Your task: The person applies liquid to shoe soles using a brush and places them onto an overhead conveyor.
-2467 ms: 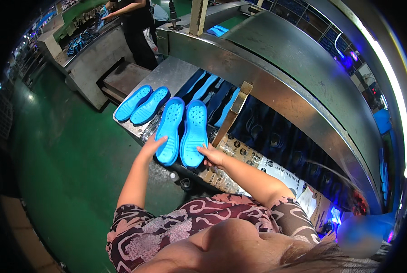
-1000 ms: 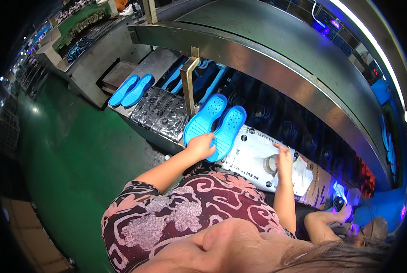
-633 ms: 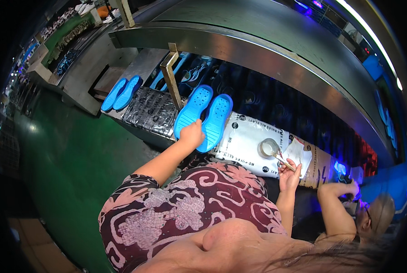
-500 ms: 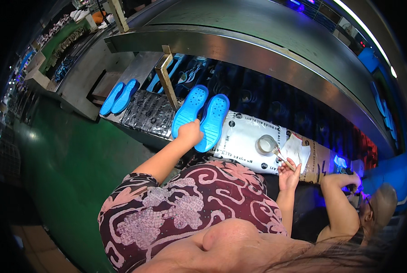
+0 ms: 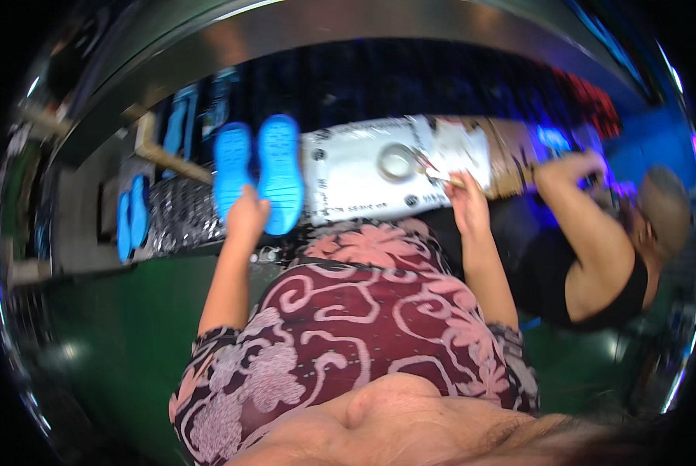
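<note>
Soles [image 5: 279,151]: two blue ones, side by side, left of the white sheet [image 5: 341,180].
Left hand [image 5: 247,217]: closed on the soles near you; whether it grips both, you cannot tell.
Right hand [image 5: 467,200]: fingertips pinched on the brush [image 5: 441,175].
Cup [image 5: 397,162]: on the sheet, brush tip near its right side.
Brush step: apparently loading; next seems to call for steady soles, light pinch.
</note>
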Motion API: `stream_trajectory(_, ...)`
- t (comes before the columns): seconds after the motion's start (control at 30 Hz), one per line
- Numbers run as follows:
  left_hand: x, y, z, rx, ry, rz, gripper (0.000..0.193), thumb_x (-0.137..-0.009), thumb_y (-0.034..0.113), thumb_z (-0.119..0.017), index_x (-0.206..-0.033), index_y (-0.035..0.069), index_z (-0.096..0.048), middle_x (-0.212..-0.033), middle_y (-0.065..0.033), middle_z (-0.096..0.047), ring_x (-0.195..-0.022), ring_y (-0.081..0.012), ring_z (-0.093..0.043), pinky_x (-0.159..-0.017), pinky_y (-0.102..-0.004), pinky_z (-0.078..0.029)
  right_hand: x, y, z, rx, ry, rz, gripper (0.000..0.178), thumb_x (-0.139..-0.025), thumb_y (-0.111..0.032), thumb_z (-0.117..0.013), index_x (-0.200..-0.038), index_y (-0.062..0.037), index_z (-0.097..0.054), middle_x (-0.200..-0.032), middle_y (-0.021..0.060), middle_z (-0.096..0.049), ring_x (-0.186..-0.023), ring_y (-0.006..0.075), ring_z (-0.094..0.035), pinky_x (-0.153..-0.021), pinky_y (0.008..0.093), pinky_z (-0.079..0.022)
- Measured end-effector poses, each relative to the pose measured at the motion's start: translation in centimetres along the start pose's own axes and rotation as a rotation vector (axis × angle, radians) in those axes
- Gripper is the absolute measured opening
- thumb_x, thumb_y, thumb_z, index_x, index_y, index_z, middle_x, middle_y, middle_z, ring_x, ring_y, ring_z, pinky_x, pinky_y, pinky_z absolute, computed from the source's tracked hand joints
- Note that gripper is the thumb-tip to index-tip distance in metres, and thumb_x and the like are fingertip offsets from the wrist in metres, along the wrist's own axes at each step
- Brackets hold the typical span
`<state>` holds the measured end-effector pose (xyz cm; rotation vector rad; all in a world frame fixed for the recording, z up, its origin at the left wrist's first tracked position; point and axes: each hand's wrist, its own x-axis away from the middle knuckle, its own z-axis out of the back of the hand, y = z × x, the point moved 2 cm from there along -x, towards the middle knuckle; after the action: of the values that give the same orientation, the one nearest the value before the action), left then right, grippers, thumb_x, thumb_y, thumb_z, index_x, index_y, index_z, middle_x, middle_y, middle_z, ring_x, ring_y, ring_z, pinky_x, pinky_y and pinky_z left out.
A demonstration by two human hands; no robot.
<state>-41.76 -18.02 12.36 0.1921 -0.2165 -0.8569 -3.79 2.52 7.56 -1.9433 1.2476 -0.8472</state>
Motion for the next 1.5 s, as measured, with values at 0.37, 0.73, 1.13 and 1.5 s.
stream_trajectory(0.37,1.9,2.3,-2.5,1.557,-0.555,0.119,0.061,-0.074,0.018,-0.060,-0.127,-0.005,-0.038,-0.122,-0.0160,-0.051,-0.111,-0.0240,-0.052,-0.096,-0.0345,-0.040,-4.9,1.5,-2.7,0.600,-0.072,0.209,0.028,-0.089,-0.027,-0.053,-0.083,-0.0021,-0.066,-0.072,0.0027,-0.061,-0.064,0.0085,-0.052,-0.061,0.0214,-0.042)
stream_trajectory(0.73,3.0,9.0,-3.0,1.417,-0.476,0.053,0.057,-0.076,0.010,-0.059,-0.125,0.003,-0.030,-0.106,-0.0122,-0.053,-0.079,-0.0189,-0.058,-0.050,-0.0290,-0.047,-6.6,3.1,-4.0,0.941,-0.115,0.316,0.028,-0.086,-0.026,-0.058,-0.075,-0.0017,-0.067,-0.069,0.0070,-0.063,-0.063,0.0145,-0.057,-0.061,0.0266,-0.043)
stream_trajectory(1.13,2.3,10.2,-2.0,1.197,-0.125,-0.104,0.041,-0.082,0.006,-0.052,-0.118,-0.001,-0.033,-0.100,-0.0133,-0.055,-0.076,-0.0163,-0.059,-0.058,-0.0260,-0.050,-4.5,0.3,-4.8,0.639,0.011,0.242,0.033,-0.089,-0.028,-0.054,-0.078,0.0002,-0.067,-0.069,0.0051,-0.063,-0.065,0.0133,-0.056,-0.062,0.0256,-0.043)
stream_trajectory(1.5,0.8,14.3,-1.3,1.229,-0.106,-0.252,0.048,-0.082,0.004,-0.052,-0.123,-0.005,-0.029,-0.097,-0.0160,-0.058,-0.075,-0.0187,-0.062,-0.062,-0.0287,-0.054,-2.6,-1.2,-4.0,-0.009,0.122,-0.042,0.031,-0.090,-0.029,-0.052,-0.084,0.0009,-0.061,-0.070,0.0048,-0.057,-0.065,0.0115,-0.052,-0.065,0.0244,-0.042)
